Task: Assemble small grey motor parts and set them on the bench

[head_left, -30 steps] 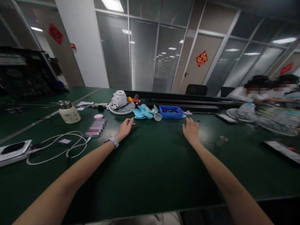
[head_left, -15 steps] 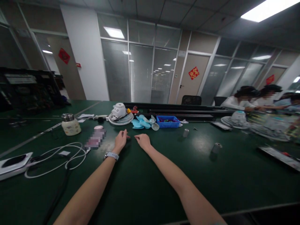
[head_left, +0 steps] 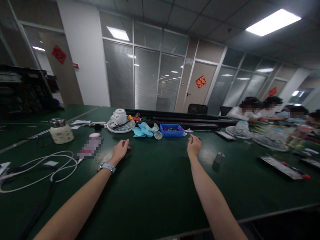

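Note:
My left hand (head_left: 120, 150), with a watch (head_left: 107, 167) on the wrist, hovers over the green table in front of the blue fan blades (head_left: 146, 130). Its thumb and fingers are apart, with nothing visible between them. My right hand (head_left: 194, 146) is at the right of the blue bin (head_left: 171, 130), its fingers curled inward. Whatever they hold is hidden by the hand. Farther right, a small metal cylinder (head_left: 219, 157) stands on the table. A white fan body on its round grille (head_left: 120, 121) rests behind my left hand.
To the left are a cream jar (head_left: 61, 133), a blurred-out phone (head_left: 89, 147) and a looped white cable (head_left: 65, 178). Long black bars (head_left: 185, 124) lie along the back. At the right, a tray (head_left: 282, 167), more fan parts (head_left: 241, 130) and several seated people are visible.
My right hand has moved right, away from my left hand, to where a second metal cylinder stood; that cylinder no longer shows. The view has turned slightly right.

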Demonstrator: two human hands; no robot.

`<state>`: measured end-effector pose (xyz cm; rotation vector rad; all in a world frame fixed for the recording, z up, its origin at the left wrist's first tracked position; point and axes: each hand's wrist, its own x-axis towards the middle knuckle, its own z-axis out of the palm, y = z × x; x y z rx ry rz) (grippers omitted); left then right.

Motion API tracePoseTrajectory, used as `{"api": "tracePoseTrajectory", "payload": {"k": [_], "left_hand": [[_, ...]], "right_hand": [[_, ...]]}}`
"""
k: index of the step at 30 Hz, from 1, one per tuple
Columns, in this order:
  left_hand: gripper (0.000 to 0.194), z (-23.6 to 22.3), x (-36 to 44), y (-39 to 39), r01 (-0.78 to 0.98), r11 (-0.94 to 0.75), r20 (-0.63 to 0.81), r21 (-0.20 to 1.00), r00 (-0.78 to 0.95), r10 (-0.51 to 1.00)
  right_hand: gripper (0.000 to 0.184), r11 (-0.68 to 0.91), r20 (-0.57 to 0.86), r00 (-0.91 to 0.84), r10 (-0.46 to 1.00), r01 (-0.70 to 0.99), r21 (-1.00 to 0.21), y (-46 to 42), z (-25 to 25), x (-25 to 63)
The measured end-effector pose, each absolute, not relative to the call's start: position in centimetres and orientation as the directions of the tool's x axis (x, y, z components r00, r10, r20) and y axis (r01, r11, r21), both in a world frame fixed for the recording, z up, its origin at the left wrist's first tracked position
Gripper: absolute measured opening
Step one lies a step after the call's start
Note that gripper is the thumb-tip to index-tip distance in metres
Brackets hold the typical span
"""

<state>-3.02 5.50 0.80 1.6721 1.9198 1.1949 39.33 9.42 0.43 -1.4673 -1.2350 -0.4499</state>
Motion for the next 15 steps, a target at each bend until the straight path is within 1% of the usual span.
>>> {"api": "tracePoseTrajectory", "payload": {"k": [5, 11, 15], "left_hand": [[0.04, 0.8, -3.0, 5.3, 0.649, -0.033, 0.261, 0.76, -0.259, 0.93], [0.037, 1.4, -2.7, 4.6, 0.653, -0.044, 0.285, 0.756, -0.268, 0.92], [0.037, 1.4, -2.6, 4.4, 0.652, -0.061, 0.3, 0.756, -0.262, 0.917]], "right_hand": [[0.042, 0.142, 0.761, 0.481, 0.436, 0.798, -0.586, 10.1, -0.1, 40.1], [0.044, 0.123, 0.727, 0.461, 0.509, 0.797, -0.591, 10.7, -0.4, 40.2], [0.045, 0.126, 0.725, 0.476, 0.499, 0.788, -0.603, 10.8, -0.5, 40.3]]}}
